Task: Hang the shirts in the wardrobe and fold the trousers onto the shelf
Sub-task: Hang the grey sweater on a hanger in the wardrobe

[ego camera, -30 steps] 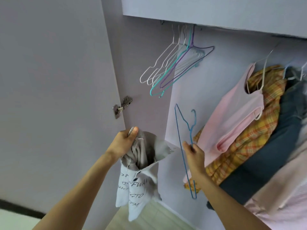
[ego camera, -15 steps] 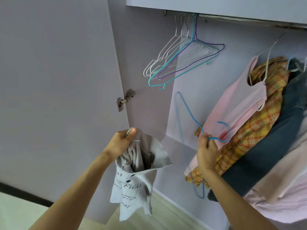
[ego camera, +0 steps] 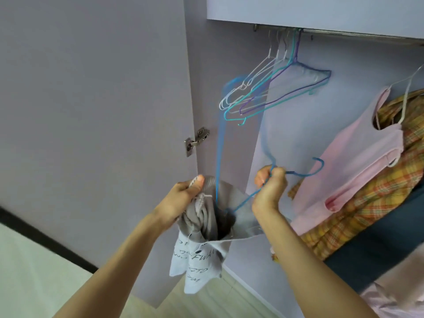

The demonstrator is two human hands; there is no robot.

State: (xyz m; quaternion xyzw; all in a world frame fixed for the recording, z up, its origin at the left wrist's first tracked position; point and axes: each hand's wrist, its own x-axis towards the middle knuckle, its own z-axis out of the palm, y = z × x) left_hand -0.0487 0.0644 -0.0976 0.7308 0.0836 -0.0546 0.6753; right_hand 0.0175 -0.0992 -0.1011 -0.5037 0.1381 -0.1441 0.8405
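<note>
My left hand (ego camera: 183, 196) grips the bunched top of a grey shirt (ego camera: 202, 244) with black lettering, which hangs down in front of the open wardrobe. My right hand (ego camera: 269, 187) grips a blue wire hanger (ego camera: 305, 173) near its neck, with the hook pointing right. One end of the hanger dips into the shirt's opening; its other, blurred corner rises up to the left. The wardrobe rail (ego camera: 358, 34) runs along the top.
Several empty wire hangers (ego camera: 270, 92) hang at the rail's left end. A pink top (ego camera: 358, 161), a yellow plaid shirt (ego camera: 376, 203) and dark garments (ego camera: 378, 244) hang at the right. The open door (ego camera: 91, 111) with its hinge (ego camera: 197, 141) stands to the left.
My right hand swung the blue hanger round and moved left toward the shirt, so one end now sits inside the shirt's opening. My left hand kept holding the shirt.
</note>
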